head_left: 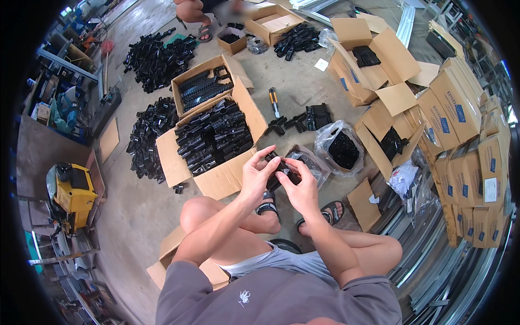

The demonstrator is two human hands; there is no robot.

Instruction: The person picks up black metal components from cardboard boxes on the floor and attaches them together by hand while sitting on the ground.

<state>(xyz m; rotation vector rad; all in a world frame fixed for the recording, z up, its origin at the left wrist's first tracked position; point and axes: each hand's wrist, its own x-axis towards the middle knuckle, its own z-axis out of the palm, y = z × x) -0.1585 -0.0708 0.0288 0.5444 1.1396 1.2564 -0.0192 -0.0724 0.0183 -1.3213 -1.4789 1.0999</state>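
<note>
Both my hands meet over the floor in front of my knees, closed on a small black part (290, 176). My left hand (258, 174) grips its upper left end between thumb and fingers. Thumb and fingers of my right hand (301, 187) pinch its right side. The fingers hide much of the part, so its exact kind does not show. Just beyond my left hand, an open carton (215, 181) holds rows of similar black parts (214, 132). A clear bag (310, 157) lies beyond my right hand, beside another bag of small black pieces (343, 150).
Black parts lie in heaps (151, 138) left of the cartons. An orange-handled cutter (273, 100) rests on the floor ahead. Stacked cartons (460, 173) and metal profiles (433, 265) line the right side. A yellow machine (76, 196) stands left. Another person's leg (190, 12) shows at the far end.
</note>
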